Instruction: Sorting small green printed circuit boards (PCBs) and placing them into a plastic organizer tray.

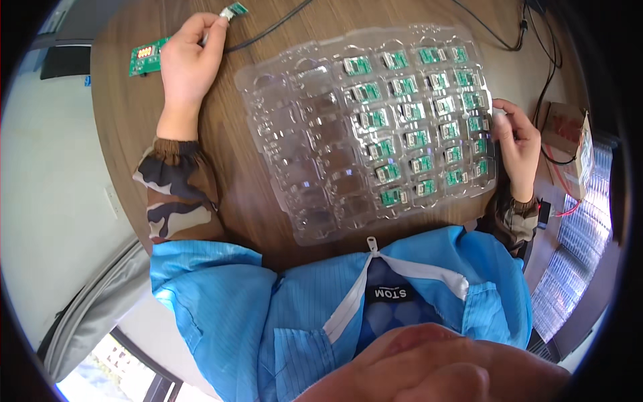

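Note:
Thumb and fingers of my left hand (191,59) pinch a small green circuit board (234,10) with a silvery connector, at the far left of the table. Partly behind that hand lies a larger green circuit board (144,59) with a lit display. A clear plastic tray (284,171) rests on the table, its pockets in rows. Several small green boards (416,139) fill its middle and right columns, while the two left columns hold none. My right hand (518,147) is closed at the tray's right edge, thumb and fingertips gripping the rim.
A black cable (278,25) runs from beside my left hand to the far edge of view. More black cables (550,50) hang at the far right, near an opened cardboard box (566,134) and a red wire (569,209). The brown wooden table (234,174) has a curved left edge.

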